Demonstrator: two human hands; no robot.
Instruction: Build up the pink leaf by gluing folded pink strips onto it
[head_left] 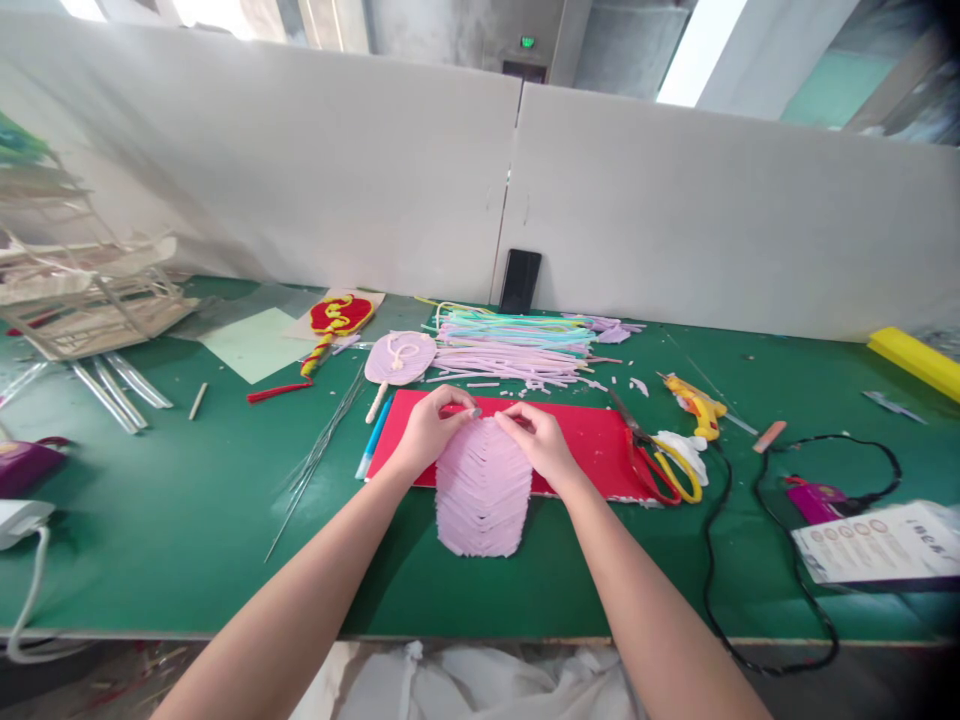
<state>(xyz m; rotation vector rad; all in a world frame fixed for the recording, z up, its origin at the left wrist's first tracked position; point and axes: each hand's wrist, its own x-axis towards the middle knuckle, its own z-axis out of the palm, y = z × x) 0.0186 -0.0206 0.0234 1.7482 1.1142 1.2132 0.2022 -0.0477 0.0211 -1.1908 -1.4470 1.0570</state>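
Both of my hands pinch the top edge of a lilac ribbed panel (484,500), built from slanted fuzzy strips that meet in a V pattern down the middle. My left hand (442,425) has its fingers closed at the panel's upper left, and my right hand (536,440) does the same at the upper right. Beneath the panel's upper half lies a red board (585,445); the lower half reaches over the green table. Scissors (664,465) with red and yellow handles rest on the board's right end. A blue pen (375,438) lies along its left end.
Behind the board are bundled lilac and mint pipe cleaners (510,350), a lilac fan-shaped piece (401,358) and a phone (520,280) leaning on the partition. Wires (322,455) lie left. A yellow glue gun (697,405) and its black cable (709,570) occupy the right.
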